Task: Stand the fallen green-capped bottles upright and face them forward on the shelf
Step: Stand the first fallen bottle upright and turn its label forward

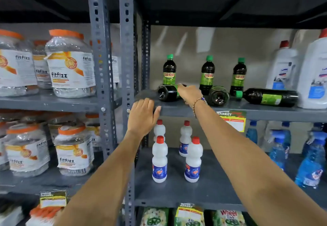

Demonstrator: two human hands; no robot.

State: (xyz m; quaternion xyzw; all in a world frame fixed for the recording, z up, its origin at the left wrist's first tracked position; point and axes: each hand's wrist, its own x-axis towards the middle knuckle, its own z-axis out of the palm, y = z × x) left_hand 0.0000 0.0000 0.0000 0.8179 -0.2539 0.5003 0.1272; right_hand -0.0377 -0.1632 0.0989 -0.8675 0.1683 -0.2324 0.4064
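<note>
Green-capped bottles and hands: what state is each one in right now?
Left standing bottle: upright, label forward.
Middle standing bottle: upright, label forward.
Right standing bottle: upright, label forward.
Left fallen bottle: lying, base toward camera.
Middle fallen bottle: lying, base toward camera.
Right fallen bottle: lying sideways, cap left.
Right hand: closed on the left fallen bottle.
Left hand: open, resting on shelf edge.

Single head-worn wide-angle view, facing forward and slightly down at a grey metal shelf (265,112) at arm's reach. Both forearms enter from the bottom edge. Left hand (141,116) sits near frame centre; right hand (189,93) just above and right of it. Edges bow with lens distortion. No second view.
</note>
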